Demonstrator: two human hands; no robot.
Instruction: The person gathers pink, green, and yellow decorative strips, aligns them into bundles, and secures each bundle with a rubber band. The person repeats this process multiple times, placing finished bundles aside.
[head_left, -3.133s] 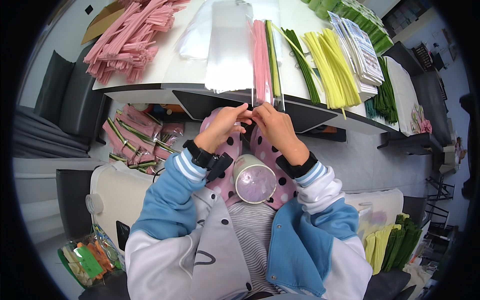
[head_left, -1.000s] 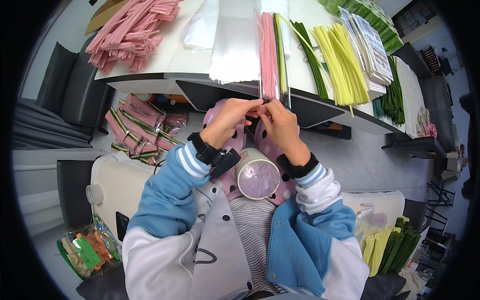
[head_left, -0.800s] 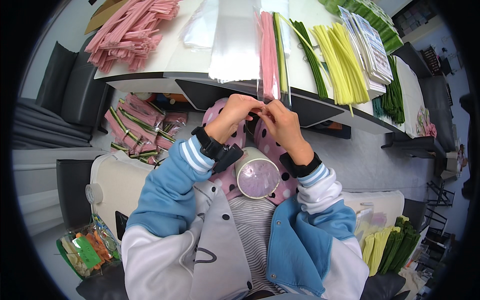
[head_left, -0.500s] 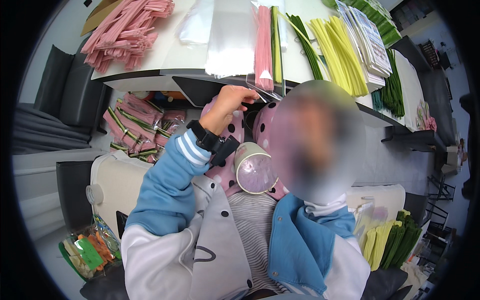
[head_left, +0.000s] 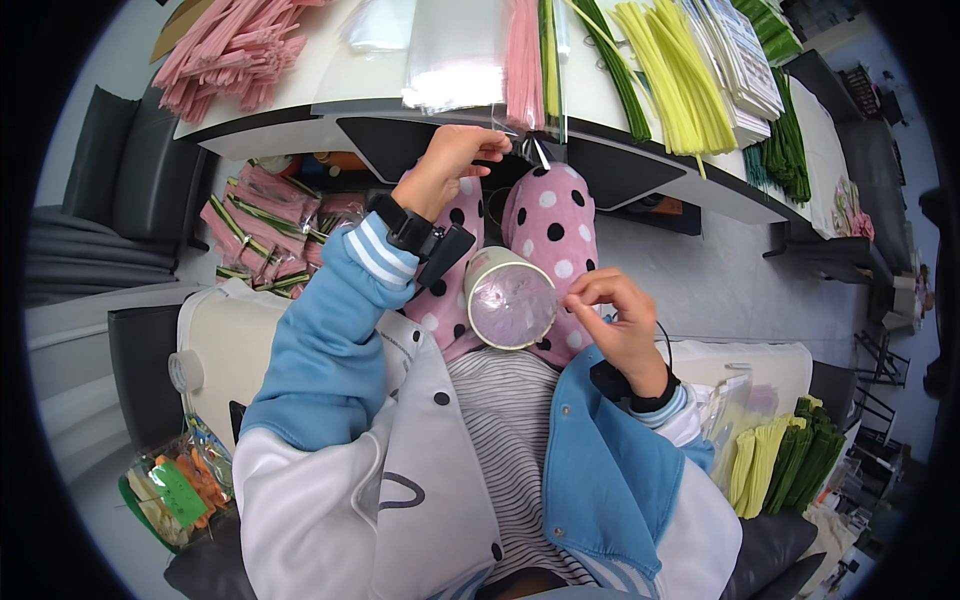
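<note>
My left hand (head_left: 460, 160) is raised at the table's front edge, its thumb and fingertips closed on the overhanging end of a clear plastic bag (head_left: 535, 150). In that bag lie pink pipe cleaners (head_left: 525, 65) and a narrow green and yellow bundle (head_left: 550, 65). Between my thighs stands a pale round tub (head_left: 512, 305), its mouth tilted towards me, with crinkled clear film inside. Just right of the tub's rim is my right hand (head_left: 622, 325), thumb and index finger pinched together. Whatever may be between those fingertips is too small to make out.
Loose pink pipe cleaners (head_left: 235, 55) lie at the table's left, beside stacked clear bags (head_left: 455, 55). Yellow bundles (head_left: 680, 80), green bundles (head_left: 612, 70) and printed sheets (head_left: 735, 60) fill its right. Filled bags (head_left: 265, 225) lie on the floor at left.
My right hand has come down from a blurred position close to the camera to beside the tub. The view has shifted slightly; my left hand stays at the bag's end.
</note>
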